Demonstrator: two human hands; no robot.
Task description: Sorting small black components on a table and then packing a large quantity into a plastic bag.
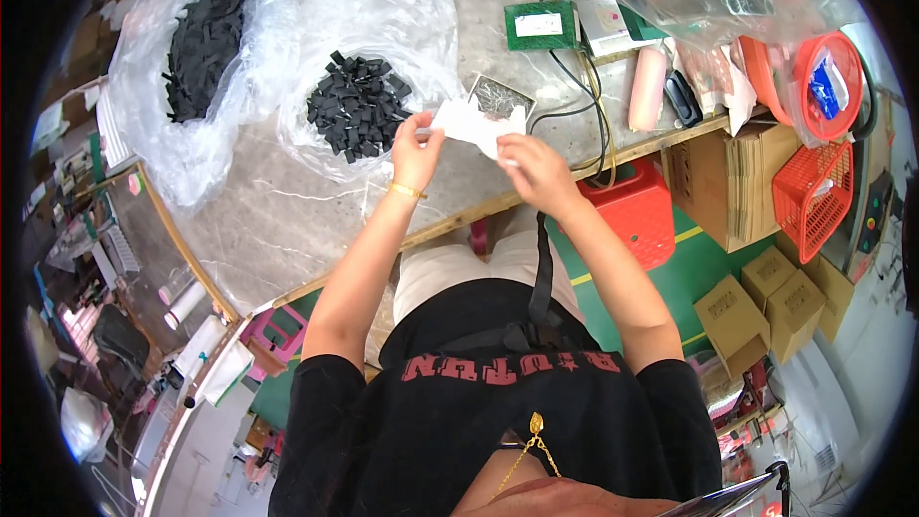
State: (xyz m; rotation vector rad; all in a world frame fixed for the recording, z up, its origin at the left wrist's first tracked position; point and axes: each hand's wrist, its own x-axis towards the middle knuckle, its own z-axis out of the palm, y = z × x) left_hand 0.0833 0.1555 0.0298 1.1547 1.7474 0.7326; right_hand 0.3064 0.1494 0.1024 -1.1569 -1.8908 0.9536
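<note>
My left hand [416, 155] pinches the left end of a crumpled white sheet [467, 123], perhaps tissue or thin paper. With closed fingers my right hand [536, 172] grips the sheet's right end, so it stretches between both hands above the table's front edge. Just behind it, and partly covered by it, lies a shallow tray [505, 96] of thin, silvery, wire-like pieces. Left of my left hand, an opened clear plastic bag [316, 38] holds a heap of small black rectangular pieces [356, 110]. Farther left, a second clear bag [134, 86] contains more black pieces [206, 48].
At the back right are a green box [541, 26], dark cables [601, 124], a pink roll [648, 88] and a dark oblong object [682, 99]. A red stool [632, 215], folded cardboard [732, 182], an orange basket [814, 201] and small cartons [732, 325] stand right of the table.
</note>
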